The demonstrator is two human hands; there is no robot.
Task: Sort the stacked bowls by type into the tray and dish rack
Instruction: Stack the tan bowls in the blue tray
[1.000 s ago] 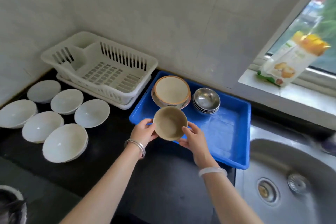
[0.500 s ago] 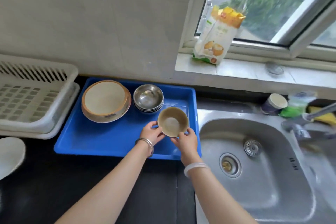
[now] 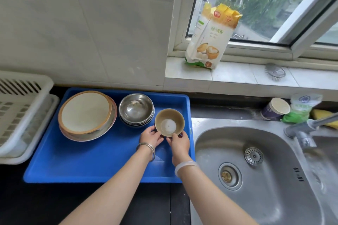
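Note:
A small tan bowl is held upright over the right end of the blue tray. My left hand grips its near-left rim and my right hand its near-right rim. To the left of it in the tray stand a stack of steel bowls and a stack of wide cream bowls with an orange rim. The white dish rack is at the left edge, partly cut off. The white bowls on the counter are out of view.
A steel sink lies right of the tray, with a tap at its far right. A flour bag stands on the window sill. A paper cup and a green bag sit behind the sink.
The small tan bowl, held in both hands, has moved from the tray's near-left rim across to its right end beside the steel bowls. The view swung right toward the sink.

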